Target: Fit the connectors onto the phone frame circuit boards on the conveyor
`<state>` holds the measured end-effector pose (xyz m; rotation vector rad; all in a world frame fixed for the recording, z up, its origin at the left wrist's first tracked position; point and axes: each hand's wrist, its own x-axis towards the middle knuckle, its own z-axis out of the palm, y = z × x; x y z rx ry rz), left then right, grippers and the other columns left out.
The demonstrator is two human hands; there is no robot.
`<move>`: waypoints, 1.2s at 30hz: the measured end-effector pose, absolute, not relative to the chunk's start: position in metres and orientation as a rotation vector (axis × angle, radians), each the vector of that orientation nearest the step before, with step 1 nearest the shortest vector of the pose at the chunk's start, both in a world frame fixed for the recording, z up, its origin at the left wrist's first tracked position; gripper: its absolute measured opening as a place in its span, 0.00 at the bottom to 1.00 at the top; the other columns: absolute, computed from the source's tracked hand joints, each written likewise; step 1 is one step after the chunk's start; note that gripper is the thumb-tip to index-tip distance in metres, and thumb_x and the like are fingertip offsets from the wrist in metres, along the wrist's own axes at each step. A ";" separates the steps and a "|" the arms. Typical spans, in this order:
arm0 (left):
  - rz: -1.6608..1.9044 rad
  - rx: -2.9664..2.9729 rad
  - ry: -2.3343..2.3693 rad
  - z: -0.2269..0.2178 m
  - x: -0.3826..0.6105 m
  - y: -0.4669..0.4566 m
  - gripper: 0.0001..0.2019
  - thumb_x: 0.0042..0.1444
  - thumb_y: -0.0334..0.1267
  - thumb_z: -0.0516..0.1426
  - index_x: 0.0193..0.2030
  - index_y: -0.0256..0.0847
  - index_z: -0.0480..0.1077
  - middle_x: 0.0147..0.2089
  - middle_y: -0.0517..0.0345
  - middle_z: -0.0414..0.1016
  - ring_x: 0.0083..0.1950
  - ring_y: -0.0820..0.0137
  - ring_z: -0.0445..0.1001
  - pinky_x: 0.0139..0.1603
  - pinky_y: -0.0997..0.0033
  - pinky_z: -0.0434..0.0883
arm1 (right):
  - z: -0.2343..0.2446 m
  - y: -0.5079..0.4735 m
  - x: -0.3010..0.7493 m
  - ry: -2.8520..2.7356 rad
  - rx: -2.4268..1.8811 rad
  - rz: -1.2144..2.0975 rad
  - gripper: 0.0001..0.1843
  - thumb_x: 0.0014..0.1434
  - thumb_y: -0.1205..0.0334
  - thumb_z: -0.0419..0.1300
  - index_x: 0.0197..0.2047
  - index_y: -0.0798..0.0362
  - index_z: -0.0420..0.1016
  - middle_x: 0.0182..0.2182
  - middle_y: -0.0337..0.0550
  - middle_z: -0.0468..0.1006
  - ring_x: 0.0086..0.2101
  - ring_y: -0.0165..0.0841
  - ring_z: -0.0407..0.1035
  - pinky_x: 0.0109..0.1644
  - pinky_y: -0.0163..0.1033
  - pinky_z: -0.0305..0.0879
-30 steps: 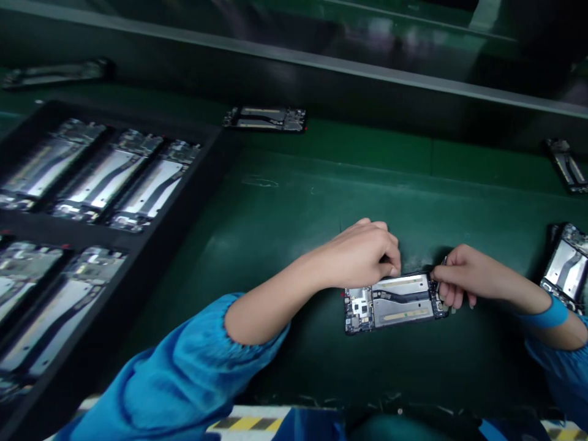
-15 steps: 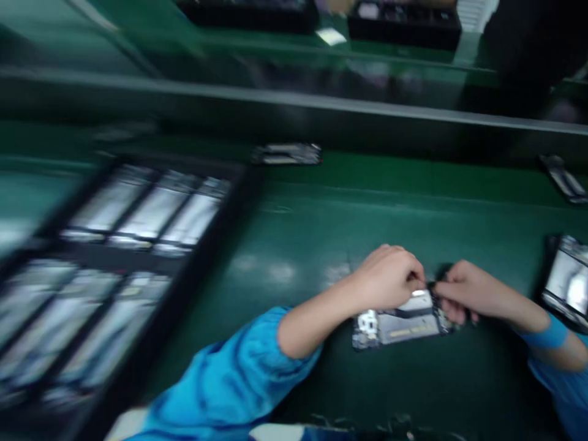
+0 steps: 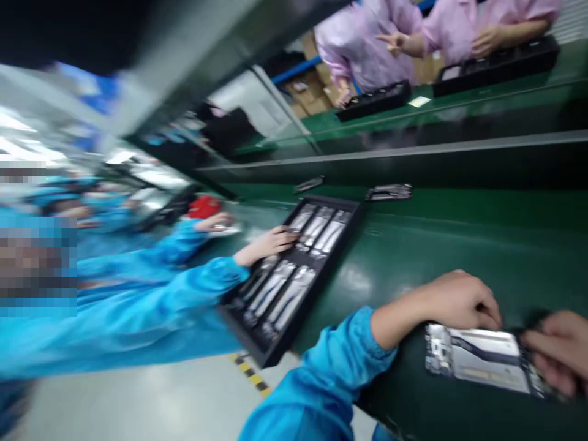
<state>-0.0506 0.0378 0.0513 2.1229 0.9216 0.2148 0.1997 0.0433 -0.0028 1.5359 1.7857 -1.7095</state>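
An opened smartphone point(image 3: 489, 361) lies in front of me on the green bench, its silvery inside and a dark ribbon strip facing up. Over its upper long edge rests my left hand point(image 3: 459, 300), closed with the fingers curled down; what the fingertips hold is hidden. My right hand point(image 3: 560, 349), partly cut off by the frame edge and slightly blurred, is closed on the phone's right end, thumb and fingers around the corner.
To the left, a black tray point(image 3: 337, 260) holds several opened phones; a co-worker's hand point(image 3: 271, 242) reaches into it. Two more phones, one a flat phone point(image 3: 389, 192), lie by the back ledge. People in pink sit across the green bench point(image 3: 390, 275). A striped floor edge shows below.
The view has swung left, so the bench and my hands appear farther right. Co-workers at the left have come into sight, one with a hand at the tray. My hands stay at the phone.
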 end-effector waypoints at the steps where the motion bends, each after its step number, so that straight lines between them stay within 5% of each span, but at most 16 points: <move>1: 0.230 2.113 0.959 0.053 -0.050 0.037 0.05 0.61 0.33 0.61 0.38 0.42 0.80 0.40 0.63 0.82 0.45 0.73 0.79 0.45 0.76 0.66 | 0.016 0.045 0.190 1.715 1.473 -1.737 0.21 0.57 0.49 0.56 0.19 0.51 0.73 0.19 0.55 0.78 0.18 0.33 0.73 0.12 0.27 0.59; 7: 0.261 2.029 0.985 0.050 -0.056 0.044 0.07 0.59 0.30 0.62 0.36 0.45 0.81 0.38 0.64 0.82 0.42 0.71 0.77 0.49 0.70 0.65 | 0.056 0.061 0.165 1.665 1.457 -1.785 0.16 0.57 0.62 0.55 0.23 0.57 0.78 0.22 0.48 0.81 0.22 0.32 0.76 0.15 0.24 0.63; 27: 0.137 2.098 1.271 0.063 -0.026 0.033 0.10 0.62 0.33 0.55 0.37 0.42 0.80 0.38 0.57 0.80 0.42 0.64 0.76 0.47 0.60 0.68 | 0.055 0.057 0.168 1.718 1.490 -1.751 0.16 0.58 0.62 0.56 0.23 0.58 0.78 0.22 0.47 0.81 0.22 0.31 0.76 0.16 0.25 0.64; 32: 0.124 2.092 1.428 0.062 -0.025 0.016 0.08 0.63 0.40 0.56 0.41 0.39 0.75 0.41 0.52 0.76 0.42 0.61 0.74 0.45 0.57 0.70 | 0.057 0.059 0.180 1.763 1.452 -1.929 0.18 0.59 0.57 0.56 0.24 0.58 0.78 0.22 0.49 0.80 0.23 0.31 0.75 0.21 0.27 0.67; 36: 0.044 2.129 1.455 0.071 -0.013 0.005 0.08 0.64 0.39 0.55 0.39 0.39 0.73 0.41 0.50 0.76 0.44 0.58 0.75 0.45 0.58 0.70 | 0.064 0.056 0.191 1.956 1.465 -2.140 0.26 0.63 0.45 0.51 0.37 0.57 0.82 0.38 0.51 0.83 0.39 0.37 0.78 0.41 0.34 0.75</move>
